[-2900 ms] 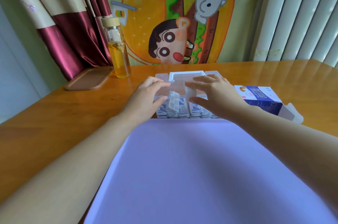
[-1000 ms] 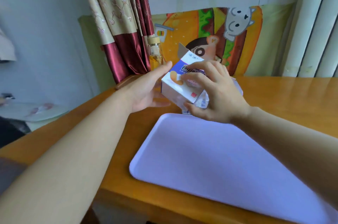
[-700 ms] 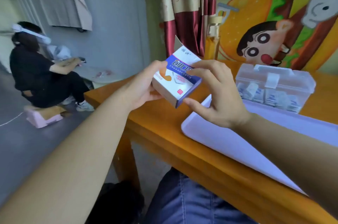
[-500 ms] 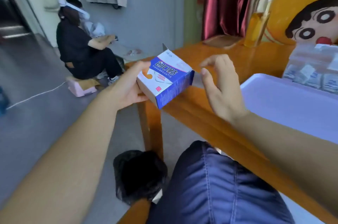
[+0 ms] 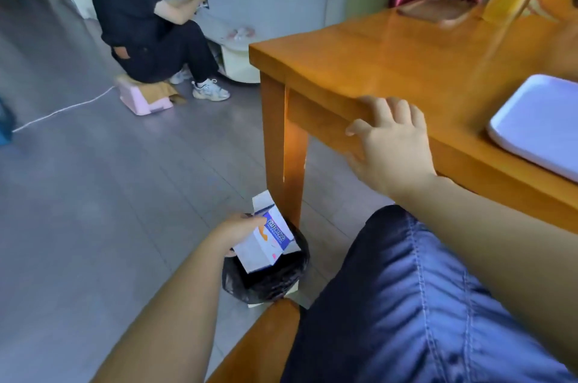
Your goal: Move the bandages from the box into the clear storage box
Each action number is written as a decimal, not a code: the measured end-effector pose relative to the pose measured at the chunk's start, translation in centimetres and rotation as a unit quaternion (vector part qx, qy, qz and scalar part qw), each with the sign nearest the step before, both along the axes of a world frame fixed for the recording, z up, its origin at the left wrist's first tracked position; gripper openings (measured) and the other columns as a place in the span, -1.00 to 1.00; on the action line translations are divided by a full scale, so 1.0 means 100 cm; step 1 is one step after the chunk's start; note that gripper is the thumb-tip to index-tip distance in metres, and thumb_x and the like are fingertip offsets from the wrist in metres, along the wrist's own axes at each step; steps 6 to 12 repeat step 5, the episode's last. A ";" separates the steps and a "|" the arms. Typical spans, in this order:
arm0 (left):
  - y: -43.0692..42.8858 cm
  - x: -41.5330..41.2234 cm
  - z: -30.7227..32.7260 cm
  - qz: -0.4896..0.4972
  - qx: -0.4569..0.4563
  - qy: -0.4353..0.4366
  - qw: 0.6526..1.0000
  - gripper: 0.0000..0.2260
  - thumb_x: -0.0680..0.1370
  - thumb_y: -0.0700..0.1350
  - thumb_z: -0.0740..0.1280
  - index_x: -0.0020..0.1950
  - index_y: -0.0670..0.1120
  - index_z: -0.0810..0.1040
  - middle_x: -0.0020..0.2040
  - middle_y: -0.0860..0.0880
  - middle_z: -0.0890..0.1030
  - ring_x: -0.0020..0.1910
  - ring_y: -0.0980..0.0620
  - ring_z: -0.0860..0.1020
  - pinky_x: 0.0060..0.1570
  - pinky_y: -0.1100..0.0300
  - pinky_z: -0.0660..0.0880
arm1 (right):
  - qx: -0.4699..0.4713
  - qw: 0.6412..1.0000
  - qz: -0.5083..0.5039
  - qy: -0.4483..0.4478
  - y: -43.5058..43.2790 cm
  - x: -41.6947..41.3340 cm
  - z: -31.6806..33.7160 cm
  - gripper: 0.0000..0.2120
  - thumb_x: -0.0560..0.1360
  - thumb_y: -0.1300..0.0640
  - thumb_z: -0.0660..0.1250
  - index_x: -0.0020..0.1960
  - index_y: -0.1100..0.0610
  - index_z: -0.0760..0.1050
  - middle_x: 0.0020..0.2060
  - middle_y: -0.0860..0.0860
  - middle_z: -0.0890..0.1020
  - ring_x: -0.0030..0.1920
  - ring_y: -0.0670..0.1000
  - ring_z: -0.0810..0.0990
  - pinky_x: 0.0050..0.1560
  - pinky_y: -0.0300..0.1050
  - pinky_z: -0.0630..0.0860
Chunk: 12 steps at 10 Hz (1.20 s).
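Over a black-lined bin (image 5: 266, 276) beside the table leg, the left hand (image 5: 233, 231) grips the tilted box (image 5: 266, 243), open flap up and away, fingers closed on its left edge; right hand (image 5: 392, 145) rests open on the table (image 5: 391, 60) edge.

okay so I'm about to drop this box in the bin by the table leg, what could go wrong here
1. The box sits toward the bin's near-left side, flap open; released from there it may catch the rim and tip onto the floor.
2. The left hand reaches low beside the table leg; pulling back up could knock that leg.
3. You lean sideways with only the right hand braced on the table edge, so a slip could unbalance you.
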<state>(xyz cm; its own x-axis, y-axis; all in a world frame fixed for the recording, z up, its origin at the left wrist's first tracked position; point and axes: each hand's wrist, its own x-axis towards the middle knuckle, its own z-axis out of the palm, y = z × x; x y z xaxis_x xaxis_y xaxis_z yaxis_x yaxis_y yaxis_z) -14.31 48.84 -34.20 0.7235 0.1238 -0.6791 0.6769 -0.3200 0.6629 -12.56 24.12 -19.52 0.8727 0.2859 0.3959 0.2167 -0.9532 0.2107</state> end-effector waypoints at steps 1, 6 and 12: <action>-0.003 0.020 -0.040 -0.034 0.113 -0.062 0.991 -0.57 0.25 0.20 0.35 -0.04 -0.06 0.58 -0.05 -0.12 0.67 -0.09 -0.10 0.63 0.00 0.05 0.54 | -0.022 0.999 0.002 -0.024 -0.002 0.000 -0.005 -0.76 0.34 0.06 0.40 -0.02 0.10 0.64 0.25 0.20 0.48 0.20 0.34 0.42 0.22 0.25 0.34; -0.029 0.048 -0.020 -0.053 0.252 -0.154 0.954 -0.49 0.57 0.00 0.27 0.49 -0.04 0.23 0.50 -0.15 0.13 0.44 -0.18 0.21 0.33 -0.03 0.28 | -0.050 0.998 0.002 -0.048 -0.004 0.004 -0.013 -0.76 0.33 -0.02 0.38 -0.07 0.07 0.61 0.30 0.19 0.45 0.21 0.30 0.42 0.22 0.19 0.34; -0.029 0.048 -0.020 -0.053 0.252 -0.154 0.954 -0.49 0.57 0.00 0.27 0.49 -0.04 0.23 0.50 -0.15 0.13 0.44 -0.18 0.21 0.33 -0.03 0.28 | -0.050 0.998 0.002 -0.048 -0.004 0.004 -0.013 -0.76 0.33 -0.02 0.38 -0.07 0.07 0.61 0.30 0.19 0.45 0.21 0.30 0.42 0.22 0.19 0.34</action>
